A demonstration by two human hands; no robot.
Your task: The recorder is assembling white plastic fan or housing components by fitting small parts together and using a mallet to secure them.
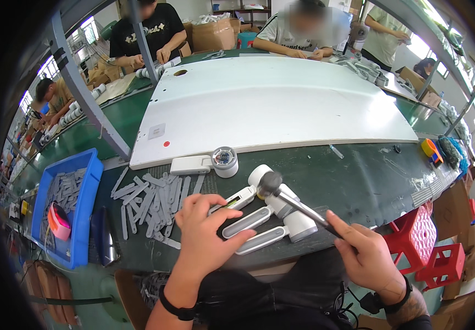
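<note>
My right hand (366, 253) is closed round the dark handle of a hammer (303, 208). Its rounded grey head (270, 182) hovers over a group of white handheld devices with round heads and long handles. My left hand (207, 234) has its fingers spread at the handle ends; its fingertips lie by the nearest-left device (238, 199), whose handle shows an open slot. Two more devices with grey handle strips (248, 222) (264, 241) lie beside it. Whether my left fingers press on a device is hard to tell. Farther back rests another white device (199, 165), its round display facing up.
Loose grey plastic strips (152, 201) are heaped left of my left hand. A blue tray (91, 209) holds more strips and a pink-orange item (59, 223). A white panel (281, 110) spans the bench's far side. Red stools (413, 242) stand at right; co-workers sit beyond.
</note>
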